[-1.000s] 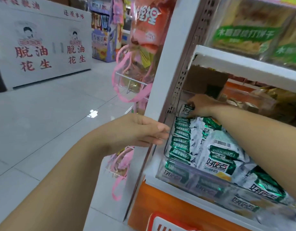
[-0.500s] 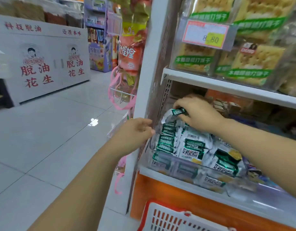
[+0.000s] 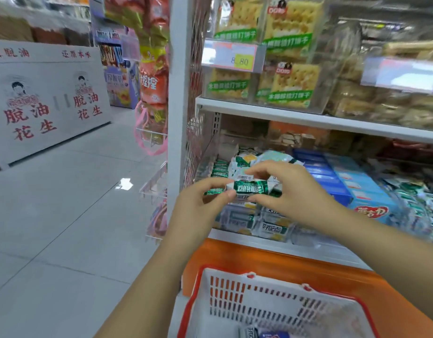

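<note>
- Head view, hands: left hand (image 3: 200,207) and right hand (image 3: 292,191) are close together in front of the middle shelf, both clamped on one green-and-white packet (image 3: 253,187); the left pinches its left end between thumb and forefinger; the right has its fingers over the top and thumb beneath the right part.
- Head view, packet: held in the air just in front of the clear bin (image 3: 235,219) of like packets; not resting on the stock; long axis level, running left to right across the view; barcode face towards the camera.
- Head view, destination: basket (image 3: 237,279) lies directly below the packet and nearer the person, well apart from it; judged the likely receiver.
- Judgement: the right hand has the fuller hold and is the better placed to carry; the drop is straight down and back; the orange ledge stands between.
</note>
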Tool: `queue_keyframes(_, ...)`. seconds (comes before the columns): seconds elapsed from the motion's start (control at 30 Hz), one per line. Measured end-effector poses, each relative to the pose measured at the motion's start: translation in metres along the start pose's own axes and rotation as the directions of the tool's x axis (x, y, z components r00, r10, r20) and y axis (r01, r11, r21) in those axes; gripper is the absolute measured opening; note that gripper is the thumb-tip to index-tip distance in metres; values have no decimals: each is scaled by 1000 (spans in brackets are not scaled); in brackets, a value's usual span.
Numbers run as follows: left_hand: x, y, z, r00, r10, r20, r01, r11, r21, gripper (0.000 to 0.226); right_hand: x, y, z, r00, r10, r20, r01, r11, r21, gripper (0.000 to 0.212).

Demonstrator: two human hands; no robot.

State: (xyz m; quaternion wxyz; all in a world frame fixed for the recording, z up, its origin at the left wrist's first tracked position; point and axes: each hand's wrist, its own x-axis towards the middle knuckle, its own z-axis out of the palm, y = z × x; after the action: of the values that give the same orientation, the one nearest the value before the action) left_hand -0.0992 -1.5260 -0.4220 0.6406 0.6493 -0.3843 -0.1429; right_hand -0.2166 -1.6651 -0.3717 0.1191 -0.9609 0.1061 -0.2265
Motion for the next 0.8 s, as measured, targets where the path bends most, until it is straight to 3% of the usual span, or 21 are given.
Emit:
queue_keyframes(0.2,4,-2,-4,999,-36,3,36,998,-53,8,-18,1,1,981,176,-87,-146,951,273,36)
queue_keyframes(0.43,8,-5,-8,995,-98,6,98,986,-134,6,-22,-1,7,949,296,-104,-180,785,593,10)
queue_keyframes(0.67,5,-1,-3,986,-163,43,168,959,-228,17,-18,-2,15,886,455,-95,-274,676,684,18)
queue_keyframes(0.8,2,2,0,946,-211,247,269,935,-231,25,-15,-1,16,836,539,-102,-327,639,696,16)
